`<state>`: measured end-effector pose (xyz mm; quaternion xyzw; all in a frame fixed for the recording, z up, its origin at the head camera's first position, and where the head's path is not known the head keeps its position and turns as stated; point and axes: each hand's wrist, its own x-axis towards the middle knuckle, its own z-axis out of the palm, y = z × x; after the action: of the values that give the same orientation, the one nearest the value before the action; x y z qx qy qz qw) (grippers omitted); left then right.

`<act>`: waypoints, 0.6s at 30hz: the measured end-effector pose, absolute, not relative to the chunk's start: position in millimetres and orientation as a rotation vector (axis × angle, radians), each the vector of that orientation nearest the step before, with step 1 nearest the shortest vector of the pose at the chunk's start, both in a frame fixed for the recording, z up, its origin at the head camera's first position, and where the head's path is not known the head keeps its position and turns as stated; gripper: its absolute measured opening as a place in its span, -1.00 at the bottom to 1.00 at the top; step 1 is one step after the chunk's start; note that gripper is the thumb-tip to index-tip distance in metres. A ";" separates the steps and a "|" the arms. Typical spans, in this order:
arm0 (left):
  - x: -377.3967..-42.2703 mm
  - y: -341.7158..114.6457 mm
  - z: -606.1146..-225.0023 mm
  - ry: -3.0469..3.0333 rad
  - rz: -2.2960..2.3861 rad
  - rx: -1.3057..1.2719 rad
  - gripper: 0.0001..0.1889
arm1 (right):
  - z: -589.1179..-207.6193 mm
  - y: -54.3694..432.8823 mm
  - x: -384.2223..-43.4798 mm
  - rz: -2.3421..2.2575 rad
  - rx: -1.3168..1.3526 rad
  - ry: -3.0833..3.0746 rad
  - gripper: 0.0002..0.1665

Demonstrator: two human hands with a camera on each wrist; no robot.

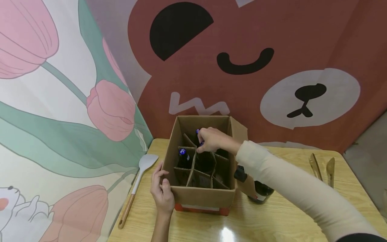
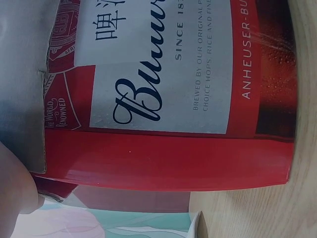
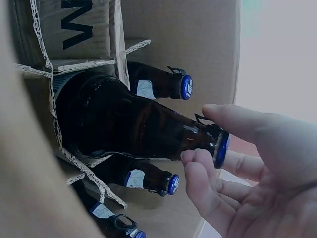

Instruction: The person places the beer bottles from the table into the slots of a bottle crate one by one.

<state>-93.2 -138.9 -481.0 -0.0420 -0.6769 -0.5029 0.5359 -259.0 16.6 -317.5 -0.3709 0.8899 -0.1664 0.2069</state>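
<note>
An open cardboard beer box [image 1: 203, 196] with cardboard dividers [image 3: 89, 171] stands on the table, its front printed red and white in the left wrist view. My right hand [image 1: 210, 139] reaches in from above and pinches the neck of a dark beer bottle [image 3: 143, 124], thumb by its pull-ring and fingertips across the neck. That bottle stands in a divider cell, tilted in the right wrist view, with a blue cap [image 3: 222, 149]. Other blue-capped bottles [image 1: 183, 157] sit in cells around it. My left hand [image 1: 163, 191] holds the box's near left corner, thumb at the front.
A white spatula [image 1: 147, 162] with a wooden handle lies left of the box. Right of it stands another dark bottle [image 1: 261, 193], partly behind a box flap and my sleeve. A knife [image 1: 315, 166] and another utensil [image 1: 331, 169] lie far right. Printed curtains hang behind and left.
</note>
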 end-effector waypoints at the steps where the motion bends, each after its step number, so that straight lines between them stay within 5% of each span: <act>1: -93.4 -139.2 -481.6 -1.612 -1.201 -0.103 -0.79 | -317.8 16.5 -259.2 -0.458 -1.031 2.469 -0.68; 18: -94.8 -139.3 -481.1 -1.608 -1.204 -0.114 -0.78 | -325.2 15.8 -264.7 -0.327 -1.017 2.300 -0.76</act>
<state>-94.8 -139.3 -481.1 -0.0480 -0.6752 -0.5054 0.5351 -264.7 15.8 -325.2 -0.3827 0.8656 -0.1232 0.2984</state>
